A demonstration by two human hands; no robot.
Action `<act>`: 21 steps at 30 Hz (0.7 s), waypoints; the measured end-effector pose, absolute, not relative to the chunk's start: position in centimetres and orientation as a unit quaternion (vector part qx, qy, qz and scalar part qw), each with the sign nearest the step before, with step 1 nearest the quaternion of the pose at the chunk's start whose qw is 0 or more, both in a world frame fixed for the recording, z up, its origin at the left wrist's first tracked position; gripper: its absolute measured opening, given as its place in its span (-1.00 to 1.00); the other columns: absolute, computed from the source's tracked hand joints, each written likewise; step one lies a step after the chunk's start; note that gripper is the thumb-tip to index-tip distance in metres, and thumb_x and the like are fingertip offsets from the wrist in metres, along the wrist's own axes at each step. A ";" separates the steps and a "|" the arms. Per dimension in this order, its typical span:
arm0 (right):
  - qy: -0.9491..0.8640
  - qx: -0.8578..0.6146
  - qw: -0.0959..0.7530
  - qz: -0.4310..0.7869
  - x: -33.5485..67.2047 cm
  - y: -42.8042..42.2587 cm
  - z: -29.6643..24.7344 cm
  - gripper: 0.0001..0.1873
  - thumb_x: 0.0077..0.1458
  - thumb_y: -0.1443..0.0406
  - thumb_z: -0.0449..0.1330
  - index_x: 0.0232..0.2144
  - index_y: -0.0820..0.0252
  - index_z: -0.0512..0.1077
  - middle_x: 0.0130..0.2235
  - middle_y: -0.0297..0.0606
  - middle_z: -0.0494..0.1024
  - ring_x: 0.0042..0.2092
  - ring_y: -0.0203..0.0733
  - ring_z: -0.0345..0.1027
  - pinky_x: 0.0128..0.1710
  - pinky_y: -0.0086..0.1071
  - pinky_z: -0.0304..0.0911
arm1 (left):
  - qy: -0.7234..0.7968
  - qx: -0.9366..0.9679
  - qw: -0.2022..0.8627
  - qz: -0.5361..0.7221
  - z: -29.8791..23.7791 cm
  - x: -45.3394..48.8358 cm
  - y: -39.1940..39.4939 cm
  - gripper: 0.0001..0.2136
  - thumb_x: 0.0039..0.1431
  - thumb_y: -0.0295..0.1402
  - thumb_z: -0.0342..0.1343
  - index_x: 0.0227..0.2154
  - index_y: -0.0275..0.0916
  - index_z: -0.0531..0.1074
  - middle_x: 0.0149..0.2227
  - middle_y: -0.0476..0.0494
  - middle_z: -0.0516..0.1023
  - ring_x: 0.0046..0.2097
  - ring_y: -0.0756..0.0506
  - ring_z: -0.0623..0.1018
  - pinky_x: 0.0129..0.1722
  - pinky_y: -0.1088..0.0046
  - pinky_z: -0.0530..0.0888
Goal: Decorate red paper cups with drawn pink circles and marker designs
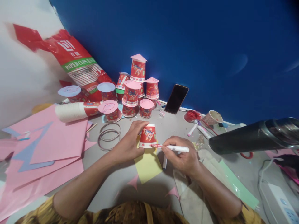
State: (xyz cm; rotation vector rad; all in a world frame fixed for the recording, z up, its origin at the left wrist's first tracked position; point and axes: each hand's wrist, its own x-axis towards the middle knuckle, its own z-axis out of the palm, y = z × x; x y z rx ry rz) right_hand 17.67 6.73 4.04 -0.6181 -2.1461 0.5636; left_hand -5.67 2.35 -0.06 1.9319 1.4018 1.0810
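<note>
My left hand is closed round the left side of a red printed paper cup, which stands upside down with its white rim at the bottom. In my right hand is a white marker pen, held in a writing grip. The pen's tip meets the white band near the cup's rim, where small red marks show. Under the cup lies a yellow paper sheet. Beyond it, several decorated cups with pink paper tops are stacked, one a pink-topped cup at the peak.
Left are pink paper sheets, tape rings, a sleeve of white cups and a red paper-cup bag. A phone leans on the blue wall. At right lie a black flask, loose markers and a power strip.
</note>
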 end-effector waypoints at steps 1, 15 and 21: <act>-0.844 -0.250 0.418 0.223 17.7 6.8 4.1 -0.87 0.28 0.35 0.23 -0.36 0.12 0.51 -0.46 -0.33 0.65 -0.48 -0.27 0.50 -0.43 -0.45 0.35 | 0.517 0.712 0.258 0.400 -0.1 -5.7 2.3 -0.24 0.01 -0.51 0.21 0.30 -0.02 0.16 0.25 -0.23 0.31 0.32 -0.33 0.36 0.34 -0.07 0.38; -0.845 -0.241 0.419 0.230 17.9 6.8 4.3 -0.86 0.26 0.36 0.20 -0.37 0.14 0.50 -0.48 -0.33 0.63 -0.52 -0.30 0.46 -0.47 -0.47 0.32 | 0.512 0.684 0.327 0.404 0.3 -5.6 2.4 -0.29 0.10 -0.36 0.25 0.32 -0.11 0.17 0.32 -0.31 0.31 0.35 -0.35 0.38 0.37 -0.05 0.37; -0.853 -0.244 0.401 0.228 17.8 6.8 4.0 -0.85 0.28 0.34 0.20 -0.37 0.14 0.52 -0.48 -0.33 0.62 -0.53 -0.31 0.43 -0.46 -0.45 0.32 | 0.516 0.694 0.313 0.392 0.5 -5.6 2.3 -0.31 0.12 -0.36 0.23 0.32 -0.12 0.16 0.31 -0.31 0.30 0.36 -0.34 0.36 0.38 -0.04 0.35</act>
